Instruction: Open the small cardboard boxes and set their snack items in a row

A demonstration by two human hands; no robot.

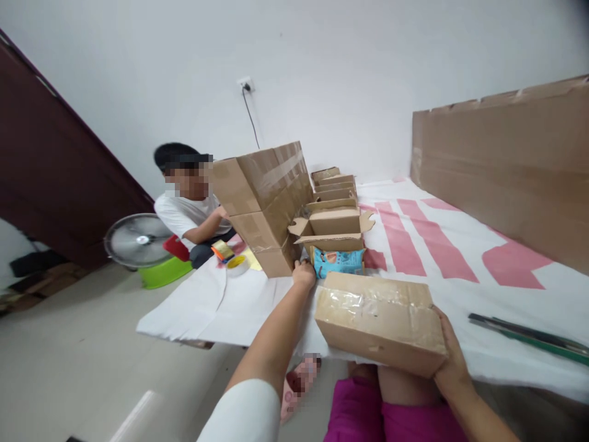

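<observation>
My right hand (pixel 448 359) grips the right end of a taped cardboard box (pixel 380 319), which lies on its side at the table's front edge. Clear tape runs along the box's top face. Farther in, my left hand (pixel 304 274) reaches between a stack of closed cardboard boxes (pixel 276 202) and a blue packet (pixel 339 263). Its fingers look curled and are partly hidden, so what they hold cannot be made out. Just behind the blue packet stands an open cardboard box (pixel 334 227) with its flaps spread.
More open boxes (pixel 334 184) form a row toward the wall. A large cardboard panel (pixel 501 166) stands at right. A green-edged tool (pixel 529 337) lies near the right edge. Across the table sits another person (pixel 188 215), near a tape roll (pixel 238 264) and a fan (pixel 140 239).
</observation>
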